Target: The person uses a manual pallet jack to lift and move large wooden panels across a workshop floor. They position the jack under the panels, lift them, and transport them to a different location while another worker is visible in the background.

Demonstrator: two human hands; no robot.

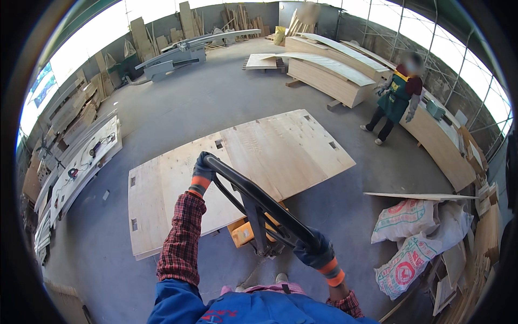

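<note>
A black handlebar of a hand pallet truck slants across the middle, far left to near right. My left hand, in a dark glove with an orange cuff, is closed around its far left end. At the near right end, my right hand in a matching glove grips the bar. The handle runs down to the truck's yellow body, partly hidden by the handle. Just ahead lies a wide sheet of plywood with several small rectangular holes, over the truck; the forks are hidden beneath it.
At right stand a person in a green apron and long plywood stacks. White sacks and offcuts lie at near right. Boards with power tools line the left. A panel saw stands at the back.
</note>
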